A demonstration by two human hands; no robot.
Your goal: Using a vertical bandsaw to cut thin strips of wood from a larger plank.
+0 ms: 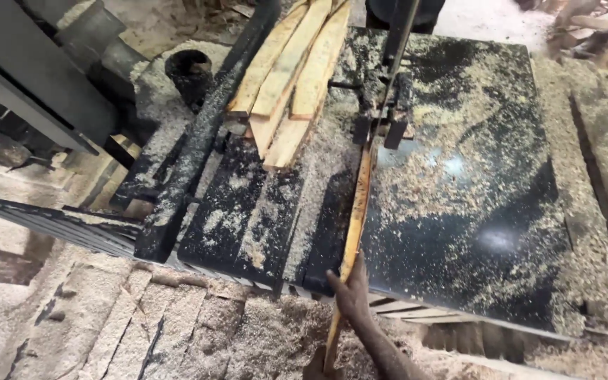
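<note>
My right hand (pixel 352 294) grips a long, thin wooden strip (pixel 358 204) at the near edge of a black saw table (pixel 480 211). The strip runs away from me up to the blade guide (pixel 383 130) under the vertical saw blade (pixel 397 42). Its near end hangs past the table edge. A dark shape that may be my left hand (pixel 314 367) shows at the bottom edge beside that end. Its fingers are cut off by the frame. Sawdust covers most of the table.
A stack of pale sawn planks (pixel 291 77) lies on the table's far left. A dark metal rail (pixel 191 148) runs along the left side, with a grey machine body (pixel 29 77) beyond. Thick sawdust covers the floor (pixel 107 324); wood offcuts (pixel 599 32) lie far right.
</note>
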